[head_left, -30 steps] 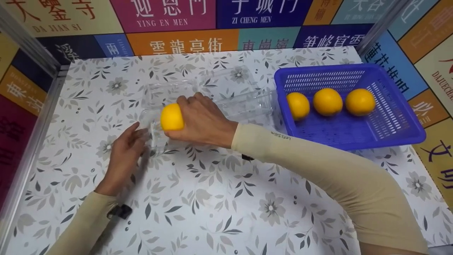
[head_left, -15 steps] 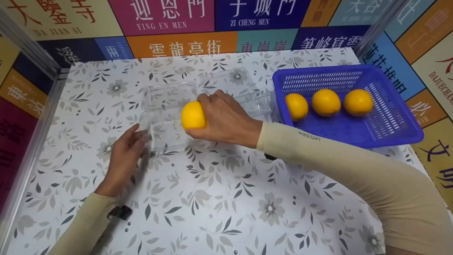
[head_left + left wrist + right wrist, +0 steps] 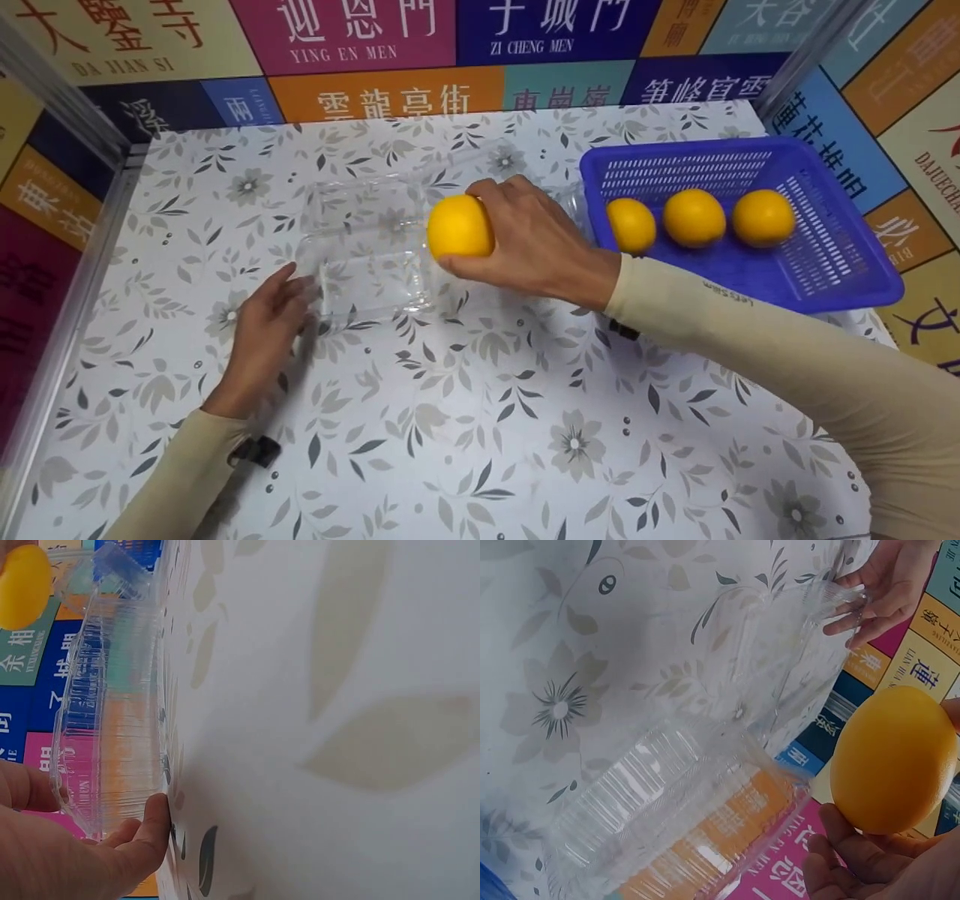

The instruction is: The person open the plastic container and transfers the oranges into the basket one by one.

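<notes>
**Orange carried above the clear clamshell box**

The right hand (image 3: 529, 244) has its fingers clamped round an orange (image 3: 460, 226) and holds it over the right-hand part of the clear plastic box (image 3: 375, 247), which lies open on the floral tabletop (image 3: 480, 420). At the box's left near corner the left hand (image 3: 262, 330) rests with fingers nearly straight and apart, touching the rim and steadying it. Just right of the box stands a blue basket (image 3: 825, 277) with three more oranges (image 3: 694, 217) in a row.

The step in hand looks like carrying fruit between basket and box. Judging by the grip, the next move calls for a steady carry clear of the thin plastic walls, while the left hand keeps the light box from sliding.
</notes>
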The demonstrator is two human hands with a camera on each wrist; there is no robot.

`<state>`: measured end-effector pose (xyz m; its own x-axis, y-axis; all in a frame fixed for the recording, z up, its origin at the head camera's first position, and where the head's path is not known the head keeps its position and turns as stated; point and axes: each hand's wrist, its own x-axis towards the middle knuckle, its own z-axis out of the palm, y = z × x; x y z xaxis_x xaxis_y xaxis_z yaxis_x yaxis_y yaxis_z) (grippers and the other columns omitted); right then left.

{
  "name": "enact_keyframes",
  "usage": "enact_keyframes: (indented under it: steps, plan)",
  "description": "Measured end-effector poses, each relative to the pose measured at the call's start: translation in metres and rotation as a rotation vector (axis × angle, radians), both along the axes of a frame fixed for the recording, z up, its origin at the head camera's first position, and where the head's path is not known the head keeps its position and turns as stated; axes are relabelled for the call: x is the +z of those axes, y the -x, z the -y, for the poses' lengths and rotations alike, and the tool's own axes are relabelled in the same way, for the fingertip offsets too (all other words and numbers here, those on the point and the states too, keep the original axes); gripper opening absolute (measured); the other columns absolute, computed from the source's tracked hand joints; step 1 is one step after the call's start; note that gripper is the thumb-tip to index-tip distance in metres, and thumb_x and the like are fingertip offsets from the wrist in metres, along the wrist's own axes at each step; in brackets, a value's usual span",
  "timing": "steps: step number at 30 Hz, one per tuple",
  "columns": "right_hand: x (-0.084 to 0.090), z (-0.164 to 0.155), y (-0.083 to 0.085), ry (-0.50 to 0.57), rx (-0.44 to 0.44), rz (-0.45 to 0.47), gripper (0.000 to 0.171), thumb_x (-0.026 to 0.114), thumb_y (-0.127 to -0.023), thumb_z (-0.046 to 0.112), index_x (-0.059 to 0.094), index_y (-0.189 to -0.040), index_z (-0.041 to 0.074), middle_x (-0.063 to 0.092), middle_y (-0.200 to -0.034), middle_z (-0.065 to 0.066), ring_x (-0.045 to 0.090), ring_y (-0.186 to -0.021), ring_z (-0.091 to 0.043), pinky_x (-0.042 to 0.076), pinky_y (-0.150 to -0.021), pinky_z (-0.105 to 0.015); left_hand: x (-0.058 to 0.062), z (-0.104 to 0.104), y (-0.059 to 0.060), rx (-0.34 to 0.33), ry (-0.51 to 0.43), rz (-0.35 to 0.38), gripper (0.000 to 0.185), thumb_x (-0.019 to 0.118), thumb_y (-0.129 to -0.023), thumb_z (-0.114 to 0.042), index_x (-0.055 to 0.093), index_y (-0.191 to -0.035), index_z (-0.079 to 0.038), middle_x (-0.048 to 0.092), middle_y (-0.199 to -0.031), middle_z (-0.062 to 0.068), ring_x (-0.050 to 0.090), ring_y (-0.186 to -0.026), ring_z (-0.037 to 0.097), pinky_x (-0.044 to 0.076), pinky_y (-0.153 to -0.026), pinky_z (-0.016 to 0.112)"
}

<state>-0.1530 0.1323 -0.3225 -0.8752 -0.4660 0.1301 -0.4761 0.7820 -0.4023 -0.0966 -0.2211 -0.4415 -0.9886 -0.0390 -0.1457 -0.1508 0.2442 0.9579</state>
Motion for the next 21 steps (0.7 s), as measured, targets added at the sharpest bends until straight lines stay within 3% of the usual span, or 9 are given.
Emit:
enact_keyframes:
  steps: [12,21]
  plan:
    - [0.013,-0.032,0.001,0.044,-0.057,-0.015,0.087,0.08,-0.089,0.063,0.058,-0.15,0.006,0.068,-0.133,-0.018,0.061,-0.112,-0.034,0.058,-0.09,-0.05,0.001,0.0,-0.002,0.004,0.006,-0.003,0.066,0.056,-0.116,-0.023,0.029,-0.174,-0.006,0.057,-0.161,0.017,0.057,-0.142,0.027,0.056,-0.1,0.021]
    - [0.015,-0.065,0.004,0.091,-0.131,-0.027,0.085,0.08,-0.091,0.061,0.06,-0.148,0.001,0.068,-0.131,-0.02,0.059,-0.111,-0.034,0.057,-0.083,-0.049,0.0,0.0,0.0,0.002,0.005,-0.005,0.067,0.058,-0.115,-0.024,0.03,-0.173,-0.004,0.058,-0.159,0.018,0.058,-0.141,0.027,0.055,-0.104,0.023]
